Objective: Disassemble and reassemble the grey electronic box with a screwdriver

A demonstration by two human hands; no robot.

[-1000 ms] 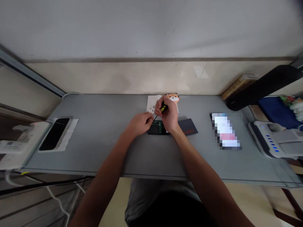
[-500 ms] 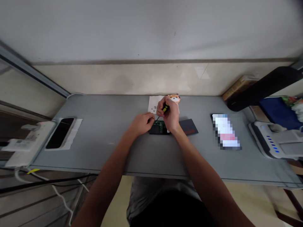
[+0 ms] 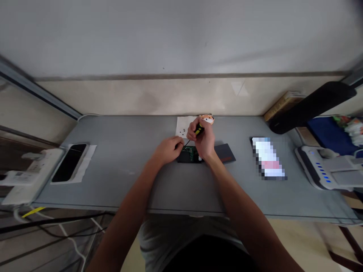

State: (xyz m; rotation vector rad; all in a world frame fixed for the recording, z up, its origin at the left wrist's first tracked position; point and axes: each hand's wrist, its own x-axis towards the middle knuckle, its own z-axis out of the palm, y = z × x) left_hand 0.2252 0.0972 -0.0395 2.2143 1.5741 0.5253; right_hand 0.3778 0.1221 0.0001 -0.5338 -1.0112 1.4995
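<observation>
A screwdriver (image 3: pixel 199 129) with a black and yellow handle is gripped in my right hand (image 3: pixel 206 140), its thin shaft slanting down to the left. My left hand (image 3: pixel 169 148) has its thumb and fingers pinched together by the shaft's tip, at the upper left corner of an opened device. What those fingers hold, if anything, is too small to tell. Green circuitry and a dark block show in the device (image 3: pixel 188 155), which lies flat on the grey table. Partly behind my right wrist is a dark flat cover (image 3: pixel 225 153).
Several small dark screws lie on white paper (image 3: pixel 181 124) beyond my hands, beside a cartoon animal-face item (image 3: pixel 208 119). A phone (image 3: pixel 69 162) rests at the left near a white power strip (image 3: pixel 35 177). A lit phone (image 3: pixel 268 156) and another power strip (image 3: pixel 320 168) are at the right.
The screwdriver's tip has shifted slightly left, to my left fingertips. Both hands keep their grips, and the whole view has moved a little.
</observation>
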